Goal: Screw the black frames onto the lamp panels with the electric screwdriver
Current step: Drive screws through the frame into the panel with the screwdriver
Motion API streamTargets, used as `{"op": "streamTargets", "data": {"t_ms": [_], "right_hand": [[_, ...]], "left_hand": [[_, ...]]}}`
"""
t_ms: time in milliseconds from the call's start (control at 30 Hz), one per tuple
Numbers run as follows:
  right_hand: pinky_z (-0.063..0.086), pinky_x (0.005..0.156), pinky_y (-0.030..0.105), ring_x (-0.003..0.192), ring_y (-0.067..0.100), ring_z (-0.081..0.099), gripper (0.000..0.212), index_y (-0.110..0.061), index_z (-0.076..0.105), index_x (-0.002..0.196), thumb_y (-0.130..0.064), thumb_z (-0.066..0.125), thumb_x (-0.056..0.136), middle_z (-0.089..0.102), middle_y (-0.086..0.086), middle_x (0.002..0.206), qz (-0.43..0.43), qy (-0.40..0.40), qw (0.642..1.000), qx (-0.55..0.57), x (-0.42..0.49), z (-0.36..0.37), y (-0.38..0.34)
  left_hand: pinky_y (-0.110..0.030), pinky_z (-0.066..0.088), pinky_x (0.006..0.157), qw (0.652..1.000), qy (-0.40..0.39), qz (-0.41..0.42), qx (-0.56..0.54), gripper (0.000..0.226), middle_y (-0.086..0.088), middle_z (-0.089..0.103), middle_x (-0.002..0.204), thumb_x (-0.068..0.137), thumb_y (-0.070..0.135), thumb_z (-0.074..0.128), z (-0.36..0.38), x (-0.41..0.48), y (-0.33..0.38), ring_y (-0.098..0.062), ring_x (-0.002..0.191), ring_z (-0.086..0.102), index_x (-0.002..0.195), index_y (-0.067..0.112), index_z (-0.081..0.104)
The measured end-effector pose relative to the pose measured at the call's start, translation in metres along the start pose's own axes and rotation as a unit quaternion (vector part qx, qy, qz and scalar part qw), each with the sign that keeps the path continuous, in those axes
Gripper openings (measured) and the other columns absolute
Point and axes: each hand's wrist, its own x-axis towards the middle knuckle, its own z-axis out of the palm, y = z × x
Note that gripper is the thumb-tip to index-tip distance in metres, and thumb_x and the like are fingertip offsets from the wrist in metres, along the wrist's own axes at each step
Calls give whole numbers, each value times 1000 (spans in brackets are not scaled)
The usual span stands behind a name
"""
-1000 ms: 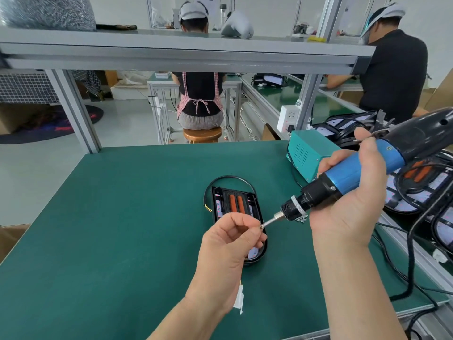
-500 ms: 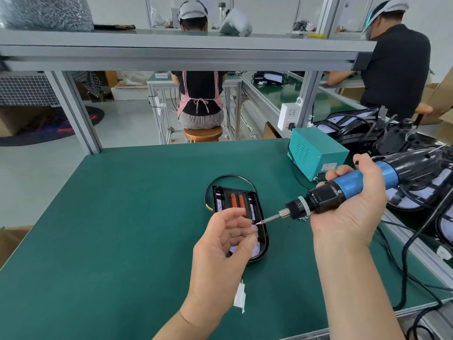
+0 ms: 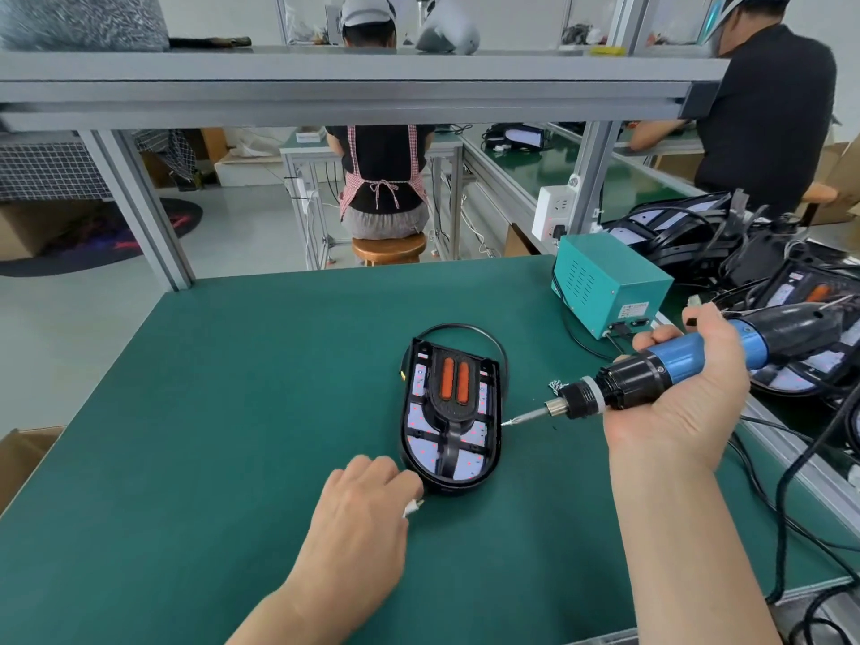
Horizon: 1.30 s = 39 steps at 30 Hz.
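A lamp panel (image 3: 421, 451) with a black frame (image 3: 450, 432) and two orange bars lies on the green mat, a black cable looped behind it. My left hand (image 3: 358, 519) lies at the panel's near-left corner, fingers curled against its rim; the fingertips are hidden. A white connector (image 3: 412, 507) pokes out from under that hand. My right hand (image 3: 684, 412) grips the blue and black electric screwdriver (image 3: 651, 372). It is held nearly level, and its bit tip (image 3: 507, 422) sits at the panel's right edge.
A small heap of screws (image 3: 554, 385) lies right of the panel. A teal power box (image 3: 609, 290) stands at the back right. Stacked lamp panels and black frames (image 3: 791, 374) crowd the right side, with cables (image 3: 786, 505) trailing over the bench edge. Two people work at benches beyond.
My left hand left the screwdriver tip and dropped to the panel's near-left corner. The screwdriver swung lower and flatter, its tip now at the panel's right edge.
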Motion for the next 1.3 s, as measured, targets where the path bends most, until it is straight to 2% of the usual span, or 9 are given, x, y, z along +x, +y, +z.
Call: {"op": "streamTargets", "data": {"t_ms": [100, 267, 367, 467, 633, 733, 967, 1100, 1300], "right_hand": [[43, 69, 27, 62, 12, 53, 17, -20, 51, 90, -29, 64, 96, 53, -6, 69, -9, -7, 1000, -20, 3, -9, 1], [46, 64, 23, 61, 11, 55, 17, -22, 53, 90, -32, 66, 94, 54, -6, 69, -25, 5, 1000, -18, 15, -17, 6], [48, 60, 20, 57, 11, 54, 20, -20, 53, 84, -30, 65, 95, 55, -5, 67, -39, 8, 999, -16, 20, -15, 7], [50, 59, 22, 54, 12, 53, 19, -14, 52, 94, -26, 66, 96, 53, -2, 66, -63, -1, 998, -2, 27, -7, 5], [48, 64, 27, 60, 15, 52, 34, -11, 51, 113, -25, 72, 91, 54, 0, 69, -144, -45, 989, -6, 34, 10, 8], [48, 65, 30, 62, 17, 52, 32, -12, 55, 111, -22, 73, 86, 53, 2, 71, -185, -68, 980, -22, 42, 23, 12], [48, 65, 31, 57, 17, 52, 21, -13, 57, 102, -16, 69, 86, 58, 5, 76, -222, -91, 967, -82, 72, 41, 37], [48, 60, 23, 52, 11, 53, 15, -17, 55, 95, -13, 68, 90, 59, -11, 62, -219, -108, 961, -128, 86, 40, 57], [49, 58, 21, 51, 15, 50, 19, -10, 55, 100, -11, 69, 88, 57, 8, 79, -187, -106, 967, -138, 92, 32, 73]], "left_hand": [[-33, 41, 80, 997, 34, -64, 6, 29, 6, 49, 102, 78, 8, 65, -1, 6, -8, -21, 92, 46, 101, 25, 65], [-29, 34, 107, 973, -23, -144, -177, 68, 12, 40, 127, 77, 31, 63, -1, 21, -20, -10, 126, 39, 138, 31, 35], [-2, 34, 88, 935, 40, -109, -334, 69, 16, 40, 126, 74, 29, 65, -14, 49, -21, 14, 121, 36, 131, 52, 35], [-10, 35, 87, 947, 68, -83, -303, 61, 4, 39, 128, 87, 31, 69, -22, 106, -19, 0, 113, 47, 136, 55, 40], [-34, 53, 83, 966, -127, -60, -215, 84, -8, 53, 128, 82, 51, 75, -15, 176, -10, -29, 110, 59, 150, 52, 26], [-26, 52, 67, 950, -132, -88, -268, 74, 5, 60, 127, 79, 52, 76, -2, 175, -16, -22, 111, 61, 143, 51, 39], [-28, 50, 92, 949, -101, -97, -284, 80, 10, 66, 117, 60, 65, 68, 8, 159, -17, -15, 105, 62, 135, 50, 45], [-29, 50, 93, 950, -91, -90, -286, 77, 13, 68, 112, 60, 62, 70, 6, 161, -16, -13, 103, 64, 132, 51, 48], [-29, 48, 97, 952, -111, -56, -278, 71, 15, 67, 114, 71, 50, 81, 1, 169, -22, -11, 105, 63, 134, 50, 49]]}}
